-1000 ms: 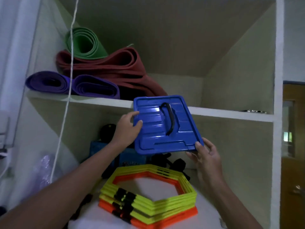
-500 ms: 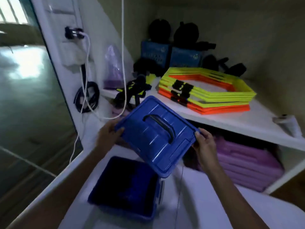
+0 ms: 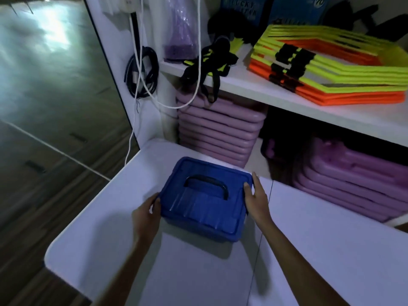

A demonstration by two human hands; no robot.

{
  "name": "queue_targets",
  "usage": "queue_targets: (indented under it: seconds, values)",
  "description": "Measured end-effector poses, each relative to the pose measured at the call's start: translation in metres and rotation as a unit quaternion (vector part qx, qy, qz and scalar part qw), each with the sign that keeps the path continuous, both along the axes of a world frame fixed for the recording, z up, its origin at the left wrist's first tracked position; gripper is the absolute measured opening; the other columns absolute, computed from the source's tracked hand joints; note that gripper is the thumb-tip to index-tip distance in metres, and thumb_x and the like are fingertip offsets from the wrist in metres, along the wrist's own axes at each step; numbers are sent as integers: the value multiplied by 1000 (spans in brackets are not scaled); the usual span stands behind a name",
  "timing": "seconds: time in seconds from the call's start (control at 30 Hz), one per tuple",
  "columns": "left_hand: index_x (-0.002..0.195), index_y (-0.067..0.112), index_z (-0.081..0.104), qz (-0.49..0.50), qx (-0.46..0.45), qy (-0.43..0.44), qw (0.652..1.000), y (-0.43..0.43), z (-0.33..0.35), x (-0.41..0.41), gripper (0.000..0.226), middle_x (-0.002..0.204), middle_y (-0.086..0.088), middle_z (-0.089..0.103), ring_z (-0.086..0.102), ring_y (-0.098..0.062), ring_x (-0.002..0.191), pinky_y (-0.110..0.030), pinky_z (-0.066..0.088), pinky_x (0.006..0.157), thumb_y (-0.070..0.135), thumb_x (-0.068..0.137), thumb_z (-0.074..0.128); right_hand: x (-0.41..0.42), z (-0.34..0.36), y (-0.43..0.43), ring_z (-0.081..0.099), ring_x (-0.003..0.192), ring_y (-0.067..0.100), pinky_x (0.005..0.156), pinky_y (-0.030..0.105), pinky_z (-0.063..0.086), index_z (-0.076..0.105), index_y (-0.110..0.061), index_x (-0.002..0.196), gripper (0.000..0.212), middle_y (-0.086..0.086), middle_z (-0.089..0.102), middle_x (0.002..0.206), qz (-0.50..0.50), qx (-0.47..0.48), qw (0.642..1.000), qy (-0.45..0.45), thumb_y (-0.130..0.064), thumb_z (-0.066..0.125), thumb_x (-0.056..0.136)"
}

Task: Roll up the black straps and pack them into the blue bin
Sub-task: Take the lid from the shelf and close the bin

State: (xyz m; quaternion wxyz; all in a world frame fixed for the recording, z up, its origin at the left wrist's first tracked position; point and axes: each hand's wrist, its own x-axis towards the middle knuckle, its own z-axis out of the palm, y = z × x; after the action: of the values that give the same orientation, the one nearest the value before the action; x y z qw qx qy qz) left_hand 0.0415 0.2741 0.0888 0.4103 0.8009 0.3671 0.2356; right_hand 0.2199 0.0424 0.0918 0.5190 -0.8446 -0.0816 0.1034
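one white table (image 3: 320, 250), shelves (image 3: 331, 111) behind

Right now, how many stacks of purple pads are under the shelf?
2. One purple stack sits just behind the blue bin; another purple stack lies further right. More may hide in the dark.

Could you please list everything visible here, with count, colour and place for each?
blue bin: one, blue, on the white table, lid on.
lid: one, blue with a black handle, sitting on the bin.
white table: one, white, foreground.
black straps: a tangle, black with yellow, at the shelf's left end, hanging over its edge.
hexagon rings: a stack, yellow and orange, on the shelf.
purple pads: two stacks, purple, under the shelf.
cables: several, white and black, hanging at left.
blue boxes: two, blue, at the shelf's back.
left hand: on the bin's left edge.
right hand: on the bin's right edge.
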Motion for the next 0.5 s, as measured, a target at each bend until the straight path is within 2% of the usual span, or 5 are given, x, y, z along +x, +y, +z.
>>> queue_targets:
  seconds: [0.13,0.33,0.5]
  values:
    - [109,13,68,-23,23,13,999,5,1,8,23,88,3,68,60,-14,79,-25,41,72,11,93,51,9,-13,-3,18,147,18,119,33,15,18,-16,151,57,2,19,159,29,-60,998,-2,-33,39,101]
    - [103,12,64,-34,-9,26,999,22,-1,28,18,94,-1,67,58,-18,82,-28,41,74,15,93,50,15,-14,6,39,137,26,113,43,34,15,-21,152,59,6,32,155,22,-70,997,2,-38,38,101]
    - [93,9,55,-25,-36,27,999,24,-5,21,8,82,-5,61,56,-24,73,-32,42,58,15,93,51,11,-19,8,45,132,28,109,42,39,15,-22,152,58,7,38,152,52,-93,994,-10,-39,36,101]
